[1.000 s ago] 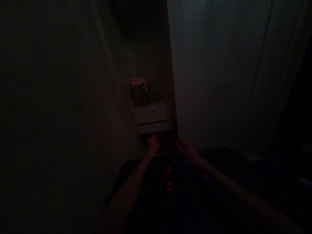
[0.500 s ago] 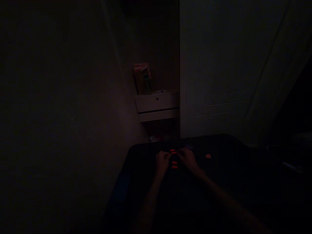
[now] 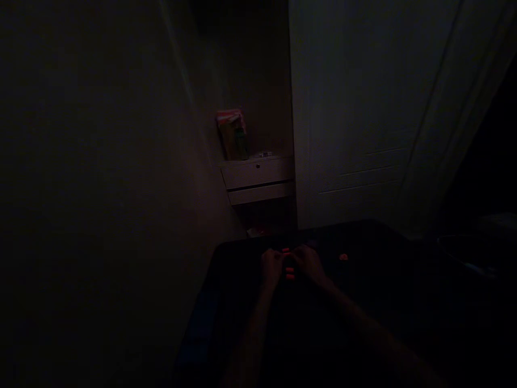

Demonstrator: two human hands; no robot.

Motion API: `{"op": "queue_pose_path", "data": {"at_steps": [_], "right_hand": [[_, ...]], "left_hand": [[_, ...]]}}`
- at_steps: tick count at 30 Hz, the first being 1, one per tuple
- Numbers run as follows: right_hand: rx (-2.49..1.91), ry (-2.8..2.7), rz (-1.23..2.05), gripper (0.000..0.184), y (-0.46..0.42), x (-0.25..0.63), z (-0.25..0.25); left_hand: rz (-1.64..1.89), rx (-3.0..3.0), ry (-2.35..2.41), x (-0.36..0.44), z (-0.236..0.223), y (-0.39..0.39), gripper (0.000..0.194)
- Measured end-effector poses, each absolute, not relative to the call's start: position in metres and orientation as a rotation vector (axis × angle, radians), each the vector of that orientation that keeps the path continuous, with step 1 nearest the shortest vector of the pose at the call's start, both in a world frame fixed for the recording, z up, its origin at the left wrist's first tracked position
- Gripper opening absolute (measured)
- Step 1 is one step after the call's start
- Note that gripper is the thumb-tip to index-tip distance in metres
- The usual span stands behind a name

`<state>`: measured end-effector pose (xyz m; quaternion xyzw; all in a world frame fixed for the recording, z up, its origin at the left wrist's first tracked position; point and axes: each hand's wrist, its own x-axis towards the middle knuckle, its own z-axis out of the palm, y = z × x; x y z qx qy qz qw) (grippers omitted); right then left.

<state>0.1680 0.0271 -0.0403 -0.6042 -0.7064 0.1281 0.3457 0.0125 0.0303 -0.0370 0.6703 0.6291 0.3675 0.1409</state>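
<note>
The scene is very dark. My left hand (image 3: pixel 272 265) and my right hand (image 3: pixel 308 262) meet over a dark, cloth-like surface (image 3: pixel 323 307), their fingertips closed and nearly touching. What they pinch, if anything, is too dim to make out. Just beyond the fingertips lies a small orange-red bar (image 3: pixel 286 250), with another partly hidden at the fingers. Nearer to me, between the wrists, are two more short bars, an upper bar (image 3: pixel 290 270) and a lower bar (image 3: pixel 290 277), roughly parallel. Right of my right hand rests a small orange lump (image 3: pixel 343 257).
Beyond the surface stands a drawer unit (image 3: pixel 258 175) with a red-topped packet (image 3: pixel 230 132) on it. A pale door panel (image 3: pixel 347 108) rises at the right and a wall (image 3: pixel 121 161) at the left. Some cable-like thing (image 3: pixel 464 258) lies far right.
My hands have come closer together, so their fingertips now nearly meet. The view has shifted slightly. The two nearer bars and the orange lump stay in place.
</note>
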Motion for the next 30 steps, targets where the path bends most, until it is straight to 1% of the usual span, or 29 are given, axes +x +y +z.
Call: {"op": "queue_pose_path", "data": {"at_steps": [12, 23, 30], "right_hand": [[-1.567, -1.793, 0.378, 0.016, 0.029, 0.167, -0.041], [-1.55, -1.799, 0.391, 0.022, 0.02, 0.172, -0.03], [-1.57, -1.806, 0.377, 0.02, 0.02, 0.172, -0.03]], "left_hand": [[1.063, 1.966, 1.812, 0.013, -0.037, 0.031, 0.01], [1.068, 1.949, 1.745, 0.012, -0.032, 0.023, 0.01], [1.081, 1.932, 1.761, 0.011, -0.032, 0.024, 0.011]]}}
